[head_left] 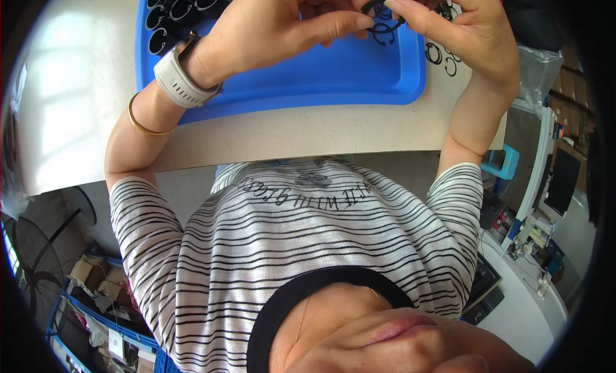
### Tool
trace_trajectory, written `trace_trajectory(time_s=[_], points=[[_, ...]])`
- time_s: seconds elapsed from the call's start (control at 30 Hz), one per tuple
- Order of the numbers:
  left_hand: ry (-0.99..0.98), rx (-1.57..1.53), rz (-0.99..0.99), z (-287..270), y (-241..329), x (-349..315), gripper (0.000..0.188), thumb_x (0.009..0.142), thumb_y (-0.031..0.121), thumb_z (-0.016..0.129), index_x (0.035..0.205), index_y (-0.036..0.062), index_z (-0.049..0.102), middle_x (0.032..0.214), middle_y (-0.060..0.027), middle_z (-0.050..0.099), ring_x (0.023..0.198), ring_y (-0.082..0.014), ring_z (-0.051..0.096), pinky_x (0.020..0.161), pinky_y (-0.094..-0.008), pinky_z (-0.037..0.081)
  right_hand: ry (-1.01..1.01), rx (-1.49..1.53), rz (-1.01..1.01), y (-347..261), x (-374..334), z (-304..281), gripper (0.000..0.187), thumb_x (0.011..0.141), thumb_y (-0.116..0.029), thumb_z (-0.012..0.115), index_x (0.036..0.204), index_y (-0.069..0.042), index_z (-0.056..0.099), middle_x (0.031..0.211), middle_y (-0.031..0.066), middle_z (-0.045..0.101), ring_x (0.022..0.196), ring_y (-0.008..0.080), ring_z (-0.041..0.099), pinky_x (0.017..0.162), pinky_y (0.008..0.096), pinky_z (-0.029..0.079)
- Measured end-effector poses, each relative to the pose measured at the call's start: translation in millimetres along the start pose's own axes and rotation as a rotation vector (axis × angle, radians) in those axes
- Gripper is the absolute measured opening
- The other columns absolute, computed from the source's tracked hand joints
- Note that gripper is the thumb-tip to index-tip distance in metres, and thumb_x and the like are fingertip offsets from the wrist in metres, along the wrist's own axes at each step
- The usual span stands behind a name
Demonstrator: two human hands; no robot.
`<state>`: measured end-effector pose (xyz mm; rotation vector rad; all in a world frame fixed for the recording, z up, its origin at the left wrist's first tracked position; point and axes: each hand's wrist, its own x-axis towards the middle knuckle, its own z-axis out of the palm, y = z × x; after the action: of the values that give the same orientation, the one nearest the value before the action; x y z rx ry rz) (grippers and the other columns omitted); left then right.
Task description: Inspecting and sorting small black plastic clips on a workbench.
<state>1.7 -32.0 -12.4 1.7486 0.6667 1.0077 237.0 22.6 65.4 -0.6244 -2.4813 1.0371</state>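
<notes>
1. Above the right end of the blue tray [289, 81], a black ring [368, 5] sits between the two hands, clear of the tray's floor.
2. The left hand [276, 26] pinches the ring's left side, its thumb stretched out toward the right (a pale watch [183, 78] and a thin bracelet [144, 126] circle that arm).
3. The right hand [471, 26] pinches the ring from the other side, thumb tip on its upper part; the top edge cuts off some fingers of both hands.
4. Just below the ring, a few open clips [384, 34] lie in the tray.
5. Dark round parts [168, 25] crowd the tray's upper left.
6. On the table [289, 135], right of the tray, more clips [434, 53] lie near the right wrist.
</notes>
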Motion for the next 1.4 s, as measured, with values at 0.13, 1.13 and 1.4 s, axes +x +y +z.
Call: trace_trajectory(time_s=[0.13,1.13,1.4], points=[[-0.023,-0.12,-0.131,-2.1,-2.0,-1.2,0.012,0.099,0.008,0.07,0.103,-0.0001,0.063,0.086,-0.006,0.076,0.066,-0.0061,0.066,0.057,-0.0193,0.052,0.019,-0.167,-0.07,-6.3,2.0,2.8,0.011,0.085,0.002,0.075,0.095,0.003,0.07,0.08,0.0062,0.072,0.067,0.0099,0.069,0.058,0.0218,0.053],[-0.008,-0.101,-0.051,-3.3,-4.8,-1.9,0.01,0.1,0.01,0.068,0.102,0.0002,0.063,0.086,-0.0052,0.072,0.074,-0.0068,0.069,0.057,-0.0188,0.054,0.003,-0.124,0.046,-18.9,-3.7,-3.8,0.011,0.086,-0.002,0.081,0.093,0.0,0.073,0.079,0.0029,0.07,0.066,0.0054,0.062,0.056,0.0199,0.045],[-0.011,-0.28,0.161,5.5,-19.8,0.2,0.015,0.095,0.007,0.073,0.105,-0.0008,0.064,0.105,-0.0131,0.074,0.093,-0.0137,0.072,0.082,-0.0276,0.061,0.027,-0.202,-0.107,-10.8,-4.8,-9.7,0.012,0.079,0.005,0.077,0.09,0.001,0.072,0.073,0.0043,0.068,0.06,0.0072,0.062,0.051,0.0228,0.043]])
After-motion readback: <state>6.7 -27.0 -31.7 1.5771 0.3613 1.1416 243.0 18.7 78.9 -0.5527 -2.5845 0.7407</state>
